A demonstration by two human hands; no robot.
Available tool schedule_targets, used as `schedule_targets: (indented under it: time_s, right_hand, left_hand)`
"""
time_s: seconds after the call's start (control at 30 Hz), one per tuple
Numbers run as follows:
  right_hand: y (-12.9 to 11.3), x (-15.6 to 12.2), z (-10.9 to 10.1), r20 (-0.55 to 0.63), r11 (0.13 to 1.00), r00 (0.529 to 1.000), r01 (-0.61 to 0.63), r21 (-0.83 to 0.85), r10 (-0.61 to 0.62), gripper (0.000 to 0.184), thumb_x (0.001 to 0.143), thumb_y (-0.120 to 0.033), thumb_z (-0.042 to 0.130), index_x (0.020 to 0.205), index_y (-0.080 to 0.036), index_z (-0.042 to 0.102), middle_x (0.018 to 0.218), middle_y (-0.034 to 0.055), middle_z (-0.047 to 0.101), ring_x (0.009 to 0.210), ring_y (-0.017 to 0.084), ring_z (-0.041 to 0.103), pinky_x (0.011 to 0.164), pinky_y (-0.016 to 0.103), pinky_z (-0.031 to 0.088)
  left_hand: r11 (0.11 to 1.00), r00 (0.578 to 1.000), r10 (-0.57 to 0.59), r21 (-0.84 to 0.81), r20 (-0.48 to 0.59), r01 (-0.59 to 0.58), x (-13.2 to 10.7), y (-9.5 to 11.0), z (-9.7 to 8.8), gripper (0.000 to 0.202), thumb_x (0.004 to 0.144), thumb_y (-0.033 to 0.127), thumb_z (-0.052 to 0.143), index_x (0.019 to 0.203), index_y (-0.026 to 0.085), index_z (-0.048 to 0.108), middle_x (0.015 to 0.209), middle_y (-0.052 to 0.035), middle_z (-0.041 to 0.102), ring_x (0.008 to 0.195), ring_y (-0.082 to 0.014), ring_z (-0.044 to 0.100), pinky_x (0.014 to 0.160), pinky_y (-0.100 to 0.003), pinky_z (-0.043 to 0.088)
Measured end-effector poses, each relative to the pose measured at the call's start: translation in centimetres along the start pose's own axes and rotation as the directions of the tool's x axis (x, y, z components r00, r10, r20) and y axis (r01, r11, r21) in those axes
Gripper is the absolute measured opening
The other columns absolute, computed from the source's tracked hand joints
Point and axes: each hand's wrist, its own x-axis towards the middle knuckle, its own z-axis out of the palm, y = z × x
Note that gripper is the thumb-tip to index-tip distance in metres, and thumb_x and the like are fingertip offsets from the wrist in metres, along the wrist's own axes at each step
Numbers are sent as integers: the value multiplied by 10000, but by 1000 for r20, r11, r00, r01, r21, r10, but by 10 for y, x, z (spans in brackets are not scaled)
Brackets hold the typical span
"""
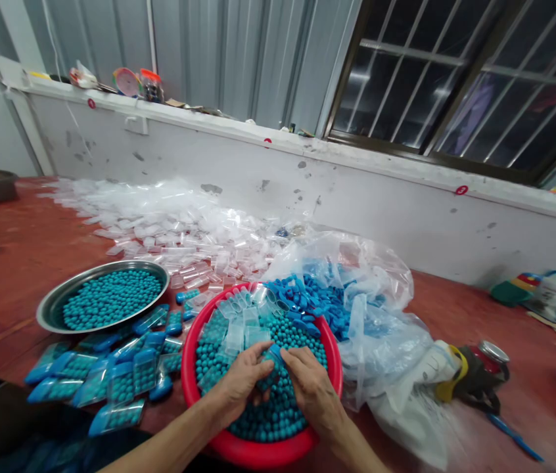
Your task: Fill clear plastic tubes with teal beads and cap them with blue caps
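Over a red basin [188, 371] of teal beads [275, 430], my left hand [246, 380] is closed round a small clear plastic case [273, 371]. Its upper end carries a blue cap [275, 351]. The fingers of my right hand [310, 384] are pressed together against that cap from the right. Parts of the case are hidden behind my fingers. Several empty clear cases [236, 335] lie on the beads at the basin's far side. Loose blue caps [307, 295] are heaped just behind the basin.
Capped bead-filled cases [123, 382] lie left of the basin, beside a steel dish [47, 320] of beads. Empty clear cases [174, 223] spread toward the wall. A crumpled plastic bag [391, 348], a red jar [492, 358] and a blue pen-like stick [514, 437] are on the right.
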Motion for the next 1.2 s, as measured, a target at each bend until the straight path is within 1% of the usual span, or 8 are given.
schedule_targets:
  time_s: [0.2,0.33,0.43,0.53,0.63,0.8,1.0,1.2]
  right_hand:
    - [-2,1,-3,24,985,990,139,-99,-137,332,901,-156,305,1158,-157,516,835,90,605,775,203,513,676,348,480]
    - [-4,-2,-2,44,991,991,130,-9,-129,331,897,-152,298,1104,-170,557,813,86,605,751,200,518,666,336,473]
    - [-5,-3,0,-1,975,996,-89,204,91,257,871,-168,381,1020,-198,589,867,63,611,788,177,547,704,295,468]
    - [-6,-1,-1,74,832,915,-394,391,398,199,828,-209,470,986,-198,590,857,34,620,795,168,574,707,260,465]
    - [-6,4,-6,258,747,867,-499,439,427,227,846,-258,434,971,-201,614,734,5,617,650,148,572,592,234,457]
    - [-7,8,-16,215,897,929,-353,267,302,255,851,-279,426,907,-183,656,689,15,605,640,157,546,615,254,410]
    - [-9,5,-14,263,848,904,-412,334,335,304,870,-302,388,741,-198,642,529,-36,501,507,120,459,482,213,346]
    - [-16,2,-5,192,943,955,-264,203,226,266,872,-249,364,865,-181,620,684,21,581,620,146,523,612,247,412]
  left_hand:
    - [998,999,-43,-38,17,43,-1,0,-1,698,573,458,652,1144,157,384,576,52,545,307,-48,441,277,-146,196]
    - [1000,999,-29,10,-38,29,-4,0,-1,572,588,411,649,1063,172,438,511,84,494,288,-27,379,280,-141,206]
    - [998,999,27,63,-31,-25,-5,2,0,515,621,400,625,1059,185,459,533,81,486,309,-23,379,293,-143,218]
    - [979,993,117,169,4,-116,-4,4,0,483,636,395,606,1054,190,483,608,64,504,328,-19,389,298,-149,236]
    - [965,989,143,218,26,-145,-4,6,2,462,647,382,583,1054,184,489,666,47,523,345,-15,374,312,-157,268]
    - [966,993,120,227,20,-122,-7,7,4,568,651,389,561,1148,136,452,530,81,438,328,-32,325,321,-178,262]
    - [964,994,110,242,5,-108,-6,3,4,515,663,334,550,1141,151,490,536,76,459,335,-29,317,335,-175,267]
    - [939,980,184,309,-80,-151,-3,0,2,374,657,295,545,999,145,530,617,57,479,351,-17,305,315,-156,270]
